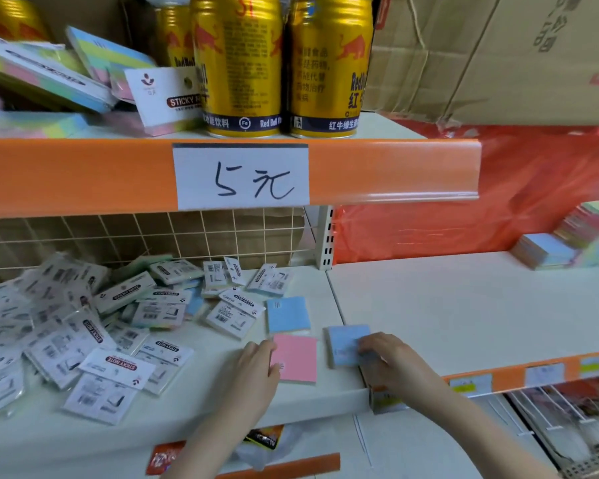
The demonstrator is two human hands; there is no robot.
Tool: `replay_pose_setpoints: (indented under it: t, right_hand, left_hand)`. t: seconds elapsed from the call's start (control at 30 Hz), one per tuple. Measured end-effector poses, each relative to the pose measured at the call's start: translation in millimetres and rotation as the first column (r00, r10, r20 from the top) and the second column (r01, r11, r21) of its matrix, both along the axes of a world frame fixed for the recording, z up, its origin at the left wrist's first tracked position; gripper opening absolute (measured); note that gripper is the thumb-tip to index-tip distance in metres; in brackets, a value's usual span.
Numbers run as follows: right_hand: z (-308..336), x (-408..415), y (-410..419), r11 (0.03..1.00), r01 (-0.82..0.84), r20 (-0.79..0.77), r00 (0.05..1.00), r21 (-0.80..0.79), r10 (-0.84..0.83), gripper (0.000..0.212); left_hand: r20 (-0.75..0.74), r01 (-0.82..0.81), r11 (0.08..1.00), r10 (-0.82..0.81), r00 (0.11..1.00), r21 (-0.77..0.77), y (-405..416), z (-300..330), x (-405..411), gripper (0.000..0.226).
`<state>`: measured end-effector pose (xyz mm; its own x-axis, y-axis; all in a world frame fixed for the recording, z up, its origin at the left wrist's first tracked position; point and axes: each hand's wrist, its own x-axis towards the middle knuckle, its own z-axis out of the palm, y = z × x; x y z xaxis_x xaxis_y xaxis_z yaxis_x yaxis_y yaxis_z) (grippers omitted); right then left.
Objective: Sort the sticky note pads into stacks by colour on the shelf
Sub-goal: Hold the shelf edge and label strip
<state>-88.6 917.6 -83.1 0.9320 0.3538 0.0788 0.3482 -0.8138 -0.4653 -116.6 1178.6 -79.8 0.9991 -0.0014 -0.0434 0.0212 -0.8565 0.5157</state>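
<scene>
Sticky-note pile (83,326) on white shelf (446,312)

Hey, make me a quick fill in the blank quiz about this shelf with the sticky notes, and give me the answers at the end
1. The left hand touches a pad coloured ____.
2. The right hand holds a pad coloured ____.
3. The handwritten price label on the orange shelf edge shows the digit ____.
4. The cans on the upper shelf are mainly ____ in colour.

Missing words: pink; blue; 5; gold
</scene>
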Motion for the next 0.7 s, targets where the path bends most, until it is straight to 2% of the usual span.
replay_pose_setpoints:
  t: [0.13, 0.2, 0.3, 0.37, 0.43, 0.47, 0.6, 0.63, 0.7]
  right_hand:
    - [1.1, 5.2, 10.4, 0.999, 0.002, 0.000, 1.000, -0.039, -0.002, 0.045]
    - [4.7, 11.6, 17.9, 0.997, -0.024, -0.009, 1.000, -0.078, 0.024, 0.064]
    - [6.9, 22.1, 27.1, 0.963, -0.104, -0.095, 0.992, -0.247, 0.083, 0.086]
    - [8.8, 26.0, 28.6, 0.938, -0.130, -0.159, 0.984, -0.321, 0.082, 0.088]
    - [12.1, 28.1, 28.0, 0.923, -0.146, -0.153, 0.984, -0.357, 0.097, 0.085]
    - [13.9, 28.3, 27.8, 0.920, -0.143, -0.138, 0.986, -0.365, 0.099, 0.083]
    - [17.6, 26.3, 28.8, 0.935, -0.075, -0.096, 0.994, -0.346, 0.044, 0.077]
    - [17.9, 24.8, 28.3, 0.942, -0.059, -0.082, 0.996, -0.330, 0.034, 0.077]
    - [19.5, 20.5, 25.1, 0.957, -0.037, -0.041, 0.999, -0.289, 0.026, 0.077]
  left_hand:
    - [0.066, 0.159, 0.973, -0.172, 0.983, 0.166, 4.5, 2.8, 0.0, 0.050]
    - [0.031, 0.252, 0.950, -0.262, 0.965, 0.185, 4.2, 4.2, 5.0, 0.059]
    - [-0.057, 0.400, 0.874, -0.401, 0.915, 0.277, 6.6, 3.3, 13.3, 0.072]
    - [-0.063, 0.426, 0.861, -0.426, 0.903, 0.277, 10.7, 0.9, 15.8, 0.073]
    - [0.035, 0.433, 0.852, -0.462, 0.886, 0.294, 16.1, -4.1, 21.1, 0.073]
    - [0.027, 0.452, 0.841, -0.481, 0.876, 0.296, 16.8, -1.0, 23.5, 0.077]
    - [-0.003, 0.438, 0.839, -0.462, 0.887, 0.324, 13.1, 7.7, 31.9, 0.103]
    - [-0.018, 0.426, 0.846, -0.444, 0.896, 0.321, 11.0, 5.4, 32.8, 0.103]
    - [0.054, 0.416, 0.839, -0.461, 0.886, 0.351, 8.0, -0.6, 35.2, 0.097]
